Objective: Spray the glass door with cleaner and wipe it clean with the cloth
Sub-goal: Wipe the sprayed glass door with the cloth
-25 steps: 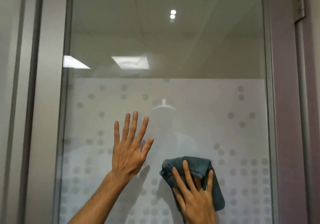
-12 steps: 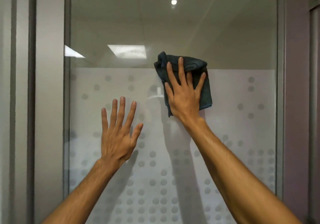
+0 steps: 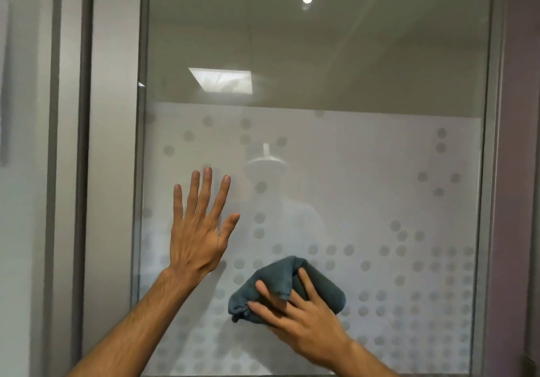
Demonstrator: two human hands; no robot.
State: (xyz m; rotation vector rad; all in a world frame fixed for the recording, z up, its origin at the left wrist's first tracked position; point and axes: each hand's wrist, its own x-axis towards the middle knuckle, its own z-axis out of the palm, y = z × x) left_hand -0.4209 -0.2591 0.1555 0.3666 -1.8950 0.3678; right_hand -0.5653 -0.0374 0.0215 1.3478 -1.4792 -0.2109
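The glass door point(image 3: 365, 70) fills the view, clear at the top and frosted with grey dots below. My left hand point(image 3: 198, 230) lies flat on the frosted part, fingers spread and straight. Low and to its right, my right hand point(image 3: 298, 318) presses a dark blue-grey cloth point(image 3: 321, 286) against the glass with straight, spread fingers; the cloth is bunched and one fold sticks up between the fingers. No spray bottle is in view.
A grey metal door frame point(image 3: 493, 201) borders the pane on the right, with a mauve wall point(image 3: 523, 172) beyond. A wide grey post point(image 3: 114, 172) and another panel stand at the left. Ceiling lights reflect in the clear glass.
My right hand has swept the cloth from the top edge of the frosted band down to low on the glass. My left hand stays flat on the pane.
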